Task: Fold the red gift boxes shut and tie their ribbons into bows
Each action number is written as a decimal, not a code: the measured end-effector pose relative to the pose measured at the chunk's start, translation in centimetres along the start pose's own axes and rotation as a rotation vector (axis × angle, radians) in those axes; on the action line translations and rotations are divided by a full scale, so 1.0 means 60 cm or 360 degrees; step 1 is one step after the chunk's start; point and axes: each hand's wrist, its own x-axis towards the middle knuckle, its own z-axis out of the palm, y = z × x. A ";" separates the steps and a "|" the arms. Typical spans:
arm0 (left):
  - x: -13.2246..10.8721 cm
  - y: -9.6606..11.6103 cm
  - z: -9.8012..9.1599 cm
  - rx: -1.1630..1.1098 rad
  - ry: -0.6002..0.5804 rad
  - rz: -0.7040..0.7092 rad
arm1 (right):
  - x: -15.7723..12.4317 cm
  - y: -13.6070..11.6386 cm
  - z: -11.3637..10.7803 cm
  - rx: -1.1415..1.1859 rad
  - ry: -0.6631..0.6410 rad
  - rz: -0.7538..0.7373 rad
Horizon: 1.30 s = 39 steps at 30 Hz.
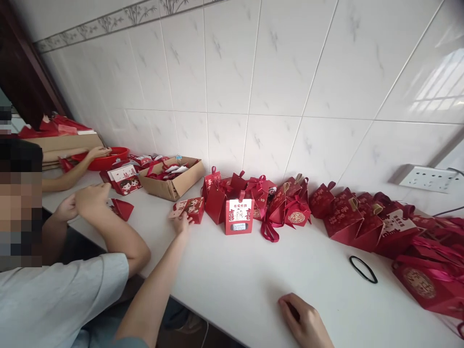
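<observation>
My left hand (181, 225) reaches out across the white table (253, 280) and its fingers close on the near edge of a flat red gift box (190, 208) with a cartoon couple printed on it. Just right of it stands an upright red and white box (239, 216). My right hand (303, 320) rests on the table near the front edge, fingers curled under, with nothing visible in it. A black hair tie (363, 268) lies to its upper right.
Several folded red gift bags with ribbons (290, 205) line the tiled wall, more at the right (427, 280). An open cardboard box (172, 178) holds red pieces. A co-worker's hands (85, 200) work a red piece at left; another person's hand (96, 153) is by a red bowl. A wall socket (427, 178) is at right.
</observation>
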 end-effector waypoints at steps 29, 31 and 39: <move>-0.340 0.100 0.074 0.0326 -0.1759 0.1049 | 0.189 -0.188 -0.220 0.0587 0.0598 -0.0401; -0.360 0.112 0.104 0.0449 -0.1926 0.0966 | 0.188 -0.181 -0.234 0.0570 0.0660 -0.0442; -0.392 0.088 0.159 0.0407 -0.2259 0.0746 | 0.198 -0.143 -0.273 0.0538 0.0750 -0.0372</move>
